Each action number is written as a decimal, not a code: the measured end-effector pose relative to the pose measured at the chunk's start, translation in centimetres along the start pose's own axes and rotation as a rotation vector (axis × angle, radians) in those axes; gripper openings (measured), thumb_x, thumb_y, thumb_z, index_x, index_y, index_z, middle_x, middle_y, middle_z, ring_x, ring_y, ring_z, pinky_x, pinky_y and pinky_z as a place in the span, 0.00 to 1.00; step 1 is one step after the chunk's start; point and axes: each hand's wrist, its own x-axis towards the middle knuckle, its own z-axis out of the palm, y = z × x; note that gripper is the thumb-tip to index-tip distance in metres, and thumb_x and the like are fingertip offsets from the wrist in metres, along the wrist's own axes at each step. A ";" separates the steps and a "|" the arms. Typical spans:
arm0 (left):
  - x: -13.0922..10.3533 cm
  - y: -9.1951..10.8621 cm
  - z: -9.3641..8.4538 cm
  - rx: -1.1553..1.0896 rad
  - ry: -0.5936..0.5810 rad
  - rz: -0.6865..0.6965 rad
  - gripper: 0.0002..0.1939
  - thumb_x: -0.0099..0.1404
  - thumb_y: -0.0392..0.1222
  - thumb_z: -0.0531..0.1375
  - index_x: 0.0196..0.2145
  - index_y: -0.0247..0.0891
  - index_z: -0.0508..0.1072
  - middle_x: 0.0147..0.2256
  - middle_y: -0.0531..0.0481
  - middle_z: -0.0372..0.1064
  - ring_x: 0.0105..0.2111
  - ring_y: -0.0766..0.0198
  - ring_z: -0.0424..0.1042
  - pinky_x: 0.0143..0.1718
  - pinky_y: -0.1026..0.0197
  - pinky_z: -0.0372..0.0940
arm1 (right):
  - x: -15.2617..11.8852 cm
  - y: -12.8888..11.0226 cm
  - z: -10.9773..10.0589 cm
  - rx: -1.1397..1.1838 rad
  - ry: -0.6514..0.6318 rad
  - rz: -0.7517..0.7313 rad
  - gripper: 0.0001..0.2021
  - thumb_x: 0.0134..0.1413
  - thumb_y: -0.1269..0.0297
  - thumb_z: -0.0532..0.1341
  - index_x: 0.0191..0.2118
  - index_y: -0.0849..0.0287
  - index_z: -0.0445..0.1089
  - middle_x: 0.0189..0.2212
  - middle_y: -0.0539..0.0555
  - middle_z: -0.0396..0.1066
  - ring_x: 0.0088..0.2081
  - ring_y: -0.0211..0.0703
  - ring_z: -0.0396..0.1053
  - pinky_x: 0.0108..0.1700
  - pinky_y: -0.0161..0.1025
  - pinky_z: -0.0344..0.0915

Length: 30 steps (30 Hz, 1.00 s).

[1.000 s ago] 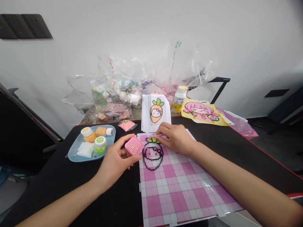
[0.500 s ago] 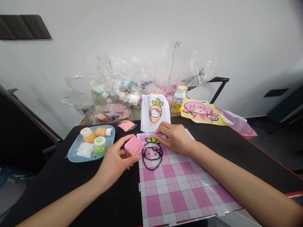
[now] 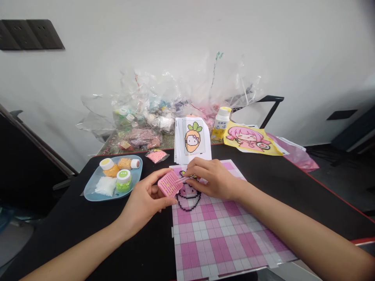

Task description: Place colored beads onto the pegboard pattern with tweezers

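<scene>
My left hand (image 3: 148, 195) grips a small pink ridged bead tray (image 3: 169, 184), tilted, with several green-yellow beads in its grooves. Fingers of my right hand (image 3: 209, 177) are pinched on pale pink tweezers (image 3: 183, 179), whose tips reach the tray's right side. Below both hands lies a pink-and-white checked pegboard (image 3: 216, 230). On it, black beads (image 3: 189, 210) outline a carrot-shaped figure with a face; its leafy top is mostly behind my right hand. A printed pattern sheet (image 3: 193, 140) of the same figure stands just beyond the board.
On the left a blue plate (image 3: 90, 191) carries jars of orange and green beads and a white bead bag. A pink bead packet (image 3: 157, 156) lies near the pattern. Clear plastic bags (image 3: 158, 105), a white bottle (image 3: 222, 123) and a yellow picture sheet (image 3: 252, 138) are at the back.
My right hand has brought the tweezers from the leafy part of the bead figure left and down to the tray. My left hand has shifted the tray slightly right and tilted it.
</scene>
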 end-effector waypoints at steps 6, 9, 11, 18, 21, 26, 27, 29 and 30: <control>0.1 0.0 -0.1 -0.001 -0.010 0.008 0.39 0.46 0.41 0.73 0.56 0.41 0.68 0.34 0.49 0.76 0.26 0.64 0.69 0.19 0.68 0.61 | -0.1 0.1 0.1 -0.007 -0.019 -0.006 0.09 0.65 0.62 0.55 0.39 0.59 0.70 0.34 0.54 0.72 0.31 0.36 0.69 0.27 0.33 0.60; 0.1 -0.1 -0.1 -0.008 -0.016 0.000 0.39 0.46 0.40 0.73 0.56 0.41 0.67 0.33 0.49 0.76 0.26 0.65 0.68 0.19 0.68 0.60 | 0.0 0.0 0.2 -0.008 -0.021 -0.013 0.09 0.65 0.63 0.55 0.39 0.60 0.70 0.34 0.54 0.72 0.31 0.37 0.69 0.26 0.33 0.59; 0.1 0.0 -0.1 -0.008 -0.018 -0.005 0.39 0.46 0.40 0.73 0.56 0.40 0.67 0.33 0.49 0.76 0.26 0.65 0.67 0.20 0.68 0.60 | 0.1 0.0 0.2 -0.005 -0.024 -0.017 0.09 0.66 0.63 0.55 0.38 0.60 0.70 0.34 0.54 0.72 0.31 0.37 0.69 0.26 0.34 0.59; 0.1 -0.2 -0.2 0.011 0.012 -0.009 0.39 0.47 0.41 0.72 0.57 0.40 0.66 0.32 0.50 0.75 0.24 0.65 0.67 0.20 0.67 0.60 | 0.1 0.0 -0.2 -0.018 0.036 0.020 0.10 0.66 0.63 0.54 0.38 0.59 0.69 0.33 0.53 0.72 0.32 0.36 0.69 0.27 0.34 0.60; 0.2 -0.3 -0.2 0.022 0.045 -0.009 0.40 0.48 0.42 0.72 0.57 0.39 0.65 0.32 0.49 0.75 0.22 0.67 0.66 0.20 0.66 0.61 | 0.1 0.4 -0.5 -0.074 0.073 0.091 0.09 0.66 0.63 0.55 0.37 0.59 0.70 0.33 0.53 0.73 0.29 0.35 0.68 0.26 0.33 0.58; 0.3 -0.4 -0.3 0.042 0.085 -0.008 0.40 0.49 0.44 0.71 0.58 0.38 0.64 0.34 0.49 0.75 0.22 0.67 0.66 0.21 0.65 0.62 | 0.0 1.2 -0.6 -0.183 0.139 0.160 0.11 0.64 0.62 0.56 0.33 0.61 0.70 0.30 0.53 0.73 0.25 0.33 0.66 0.23 0.33 0.54; 0.3 -0.4 -0.3 0.046 0.085 -0.009 0.40 0.50 0.44 0.71 0.58 0.38 0.63 0.33 0.49 0.75 0.22 0.68 0.66 0.21 0.65 0.62 | -0.1 1.3 -0.5 -0.196 0.149 0.158 0.11 0.64 0.62 0.57 0.33 0.61 0.70 0.30 0.52 0.73 0.25 0.33 0.65 0.23 0.33 0.53; 0.3 -0.4 -0.3 0.050 0.086 -0.007 0.40 0.50 0.44 0.71 0.59 0.38 0.63 0.33 0.50 0.75 0.22 0.68 0.65 0.21 0.65 0.62 | -0.1 1.4 -0.4 -0.208 0.158 0.160 0.11 0.63 0.62 0.58 0.32 0.61 0.70 0.29 0.52 0.73 0.24 0.32 0.64 0.22 0.33 0.52; 0.3 -0.4 -0.3 0.051 0.086 -0.004 0.40 0.50 0.44 0.71 0.59 0.38 0.63 0.33 0.50 0.75 0.22 0.68 0.65 0.21 0.65 0.62 | -0.1 1.5 -0.4 -0.212 0.160 0.163 0.11 0.63 0.61 0.58 0.32 0.61 0.70 0.29 0.52 0.73 0.23 0.32 0.64 0.22 0.33 0.52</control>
